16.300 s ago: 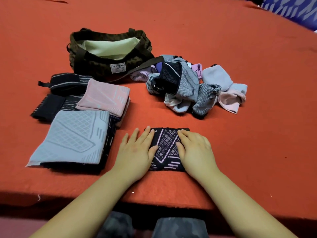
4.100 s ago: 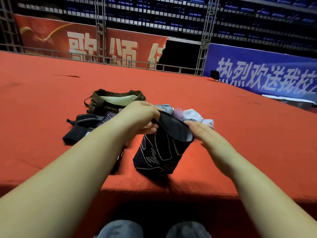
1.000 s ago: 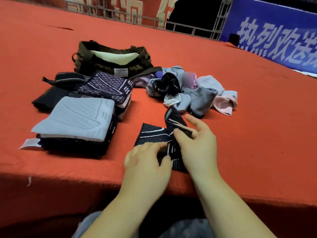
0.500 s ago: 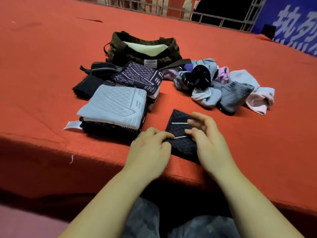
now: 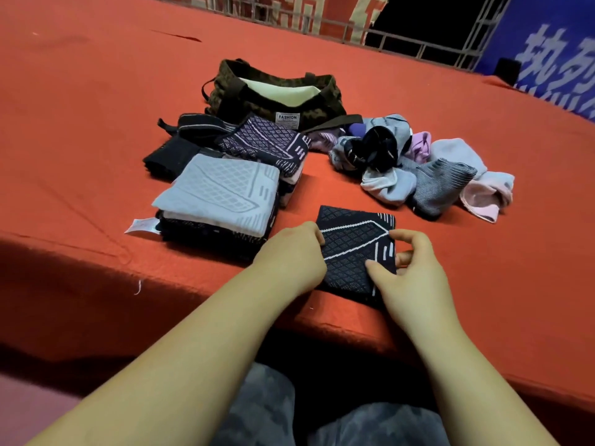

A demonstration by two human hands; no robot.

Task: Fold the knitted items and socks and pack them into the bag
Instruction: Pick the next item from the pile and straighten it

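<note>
**Dark knit squared up at the table's edge, pile still waiting**

The right hand (image 5: 415, 278) has its thumb lying on top of the folded dark knit (image 5: 354, 246) and its curled fingers at the piece's right edge, pinching that side. The left hand (image 5: 289, 255) sits against the left edge with its fingers bent inward; whether they grip the fabric or only press against it I cannot tell, since the knuckles hide the tips. Between the two hands the piece lies flat as a neat rectangle, white lines and diamond pattern facing up, close to the near edge of the red table (image 5: 96, 107).

From that piece, at about ten o'clock, stands the stack of folded items (image 5: 222, 188), a pale grey one on top with dark ones under it and a patterned dark one behind. At one o'clock lies the loose heap of socks (image 5: 418, 169), grey, lilac, pink and black, unfolded. At eleven o'clock, farther back, the bag (image 5: 277, 94) stands open, its pale lining showing, nothing visible inside.

To my eye the folding step is in hand, this piece being tidied at its last fold. The next move likely calls for lifting it by both edges, keeping the fold closed, and setting it squarely on the stack, then reaching for the heap.
</note>
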